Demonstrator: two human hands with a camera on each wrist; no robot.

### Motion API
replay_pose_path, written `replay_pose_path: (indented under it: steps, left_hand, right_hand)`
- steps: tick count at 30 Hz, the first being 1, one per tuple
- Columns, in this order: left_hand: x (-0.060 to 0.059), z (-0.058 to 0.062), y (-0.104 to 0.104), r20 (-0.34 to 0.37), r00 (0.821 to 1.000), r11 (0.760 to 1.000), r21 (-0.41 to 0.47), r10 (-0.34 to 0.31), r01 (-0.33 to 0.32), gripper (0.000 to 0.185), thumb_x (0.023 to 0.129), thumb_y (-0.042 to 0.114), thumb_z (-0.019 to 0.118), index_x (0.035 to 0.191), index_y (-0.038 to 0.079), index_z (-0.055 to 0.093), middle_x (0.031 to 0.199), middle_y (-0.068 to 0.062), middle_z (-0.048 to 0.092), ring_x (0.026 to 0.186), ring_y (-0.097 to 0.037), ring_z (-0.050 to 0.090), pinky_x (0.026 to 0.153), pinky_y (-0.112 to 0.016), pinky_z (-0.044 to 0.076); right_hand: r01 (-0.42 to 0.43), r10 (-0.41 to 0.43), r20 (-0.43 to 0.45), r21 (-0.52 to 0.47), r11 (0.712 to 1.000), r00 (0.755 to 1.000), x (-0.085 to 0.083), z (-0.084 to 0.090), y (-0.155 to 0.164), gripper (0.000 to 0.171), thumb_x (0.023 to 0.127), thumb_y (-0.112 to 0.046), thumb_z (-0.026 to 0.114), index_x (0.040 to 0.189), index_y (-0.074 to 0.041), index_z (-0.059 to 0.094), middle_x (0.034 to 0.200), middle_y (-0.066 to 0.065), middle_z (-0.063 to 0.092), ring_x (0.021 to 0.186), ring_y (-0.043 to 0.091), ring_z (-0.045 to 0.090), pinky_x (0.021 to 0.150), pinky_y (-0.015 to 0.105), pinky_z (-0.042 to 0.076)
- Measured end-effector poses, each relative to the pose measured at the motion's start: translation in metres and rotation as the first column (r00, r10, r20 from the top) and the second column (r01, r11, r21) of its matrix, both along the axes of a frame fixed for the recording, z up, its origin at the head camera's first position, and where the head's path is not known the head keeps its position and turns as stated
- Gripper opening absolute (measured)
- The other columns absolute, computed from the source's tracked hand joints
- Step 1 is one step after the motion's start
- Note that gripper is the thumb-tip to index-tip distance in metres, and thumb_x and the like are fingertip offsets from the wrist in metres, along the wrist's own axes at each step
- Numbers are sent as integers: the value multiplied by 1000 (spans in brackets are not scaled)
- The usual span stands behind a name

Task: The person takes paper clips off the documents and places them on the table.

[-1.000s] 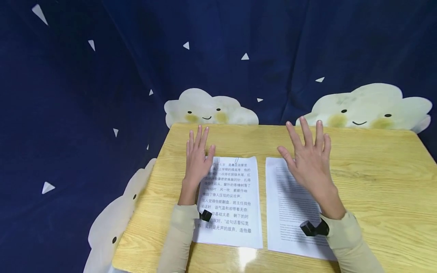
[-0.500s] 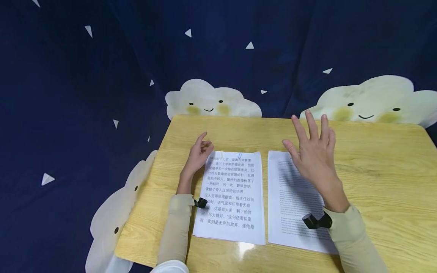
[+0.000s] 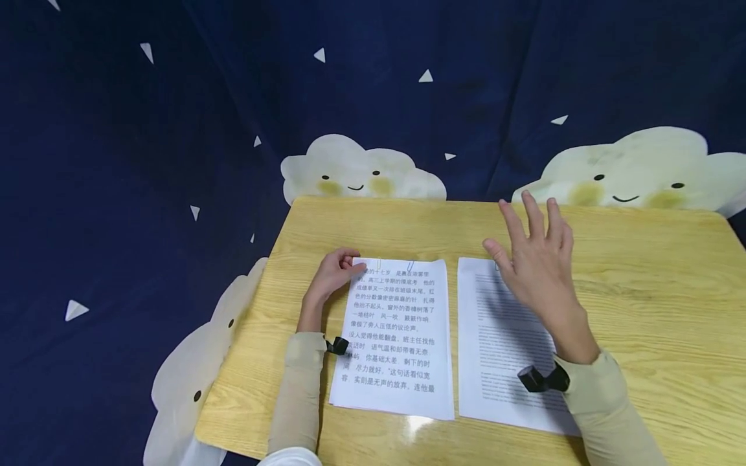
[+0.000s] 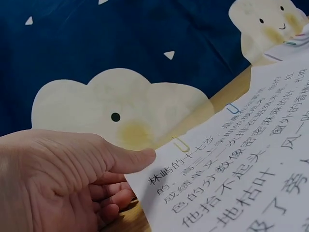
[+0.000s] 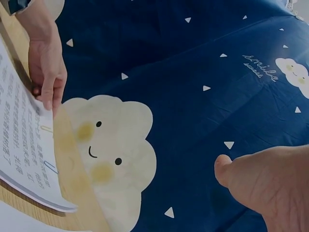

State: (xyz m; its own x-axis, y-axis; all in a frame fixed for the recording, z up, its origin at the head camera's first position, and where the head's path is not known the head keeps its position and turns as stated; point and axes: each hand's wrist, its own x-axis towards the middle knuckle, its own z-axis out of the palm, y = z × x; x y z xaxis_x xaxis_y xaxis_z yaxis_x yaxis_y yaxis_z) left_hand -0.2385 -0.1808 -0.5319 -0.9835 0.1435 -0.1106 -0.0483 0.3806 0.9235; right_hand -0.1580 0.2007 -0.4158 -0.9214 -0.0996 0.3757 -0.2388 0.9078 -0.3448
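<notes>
1. Where the head camera looks down, I can see the left hand at the top left corner of a stack of Chinese-printed pages, its grip closed on that corner with the fingers curled. The stack lies on the wood-grained counter, to the left of a second stack printed in smaller lines, a narrow strip of wood between the two. A yellow clip and a blue clip sit along the first stack's top edge. The right hand hovers over the second stack, its grip loose, fingers spread wide. Behind hangs a dark blue curtain with pale clouds and small white triangles.

2. From the left wrist, the hold is plain to me: the thumb lies on top of the printed sheet, near the yellow clip, and the other fingers curl beneath the corner. The blue clip sits farther along that edge. More white paper shows at the upper right, with small coloured clips.

3. From the right wrist, I see the left hand pinching the same corner, with layered sheets along the stack's edge. The right hand, thumb out, stands against the curtain, near white "smile" lettering; its other fingers are hidden here.
</notes>
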Motion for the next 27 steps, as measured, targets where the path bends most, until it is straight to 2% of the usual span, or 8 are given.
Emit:
replay_pose_path:
  steps: [4,6,9,12,15,19,23,27]
  left_hand:
    - [1,-1,0,-27,1000,997,-70,-10,8,22,93,11,81,104,-3,68,81,-5,50,75,-18,45,66,-26,36]
    - [1,-4,1,-58,998,995,-97,-30,24,23,93,12,81,89,-2,63,77,-4,45,71,-18,41,65,-27,33]
    - [0,-8,2,-85,996,995,-100,-38,29,31,94,12,80,79,1,55,74,-4,41,69,-19,39,64,-28,32]
    - [0,-8,3,-103,994,999,-44,-26,21,23,96,12,77,84,1,61,76,-6,46,70,-19,41,66,-29,35]
    - [0,-6,4,-95,995,998,40,-40,44,14,101,12,70,99,-1,66,83,-12,58,73,-20,50,69,-28,42]
    - [-1,-3,7,-67,995,991,102,-76,83,16,107,14,60,114,-1,62,97,-19,67,79,-22,60,76,-30,48]
    - [0,0,11,-63,994,988,124,-89,96,16,109,15,54,117,1,58,96,-19,66,78,-22,61,76,-31,49]
    - [0,6,12,-99,992,978,183,-83,100,17,110,14,52,117,0,57,93,-17,67,74,-19,62,72,-28,50]
  right_hand:
    - [-8,8,-2,-5,1000,1000,1,-1,-1,70,107,-46,53,164,-12,30,173,18,8,158,46,-7,117,73,5]
    - [-10,10,-5,-11,1000,1000,1,-2,-1,70,107,-45,54,163,-11,31,173,18,9,158,46,-7,117,74,5]
    - [-15,15,-10,-18,1000,1000,1,-2,0,69,107,-45,55,162,-9,33,172,20,12,158,46,-2,117,74,6]
    - [-20,20,-12,-18,1000,1000,-1,-2,0,68,108,-45,53,161,-7,34,169,24,21,157,48,7,117,73,10]
    - [-28,28,-6,-33,999,1000,-3,-4,-1,66,109,-44,51,159,-4,36,163,29,32,153,51,20,115,73,17]
    - [-45,45,-9,-76,996,999,-6,-8,-4,63,109,-41,55,154,1,43,156,31,42,145,53,35,111,73,27]
    - [-64,64,-4,-118,991,998,-10,-15,-6,60,108,-38,58,150,3,48,150,30,51,138,52,46,108,70,35]
    - [-73,81,42,-165,984,996,-14,-24,-8,60,109,-40,56,150,3,49,146,29,55,133,52,51,106,68,39]
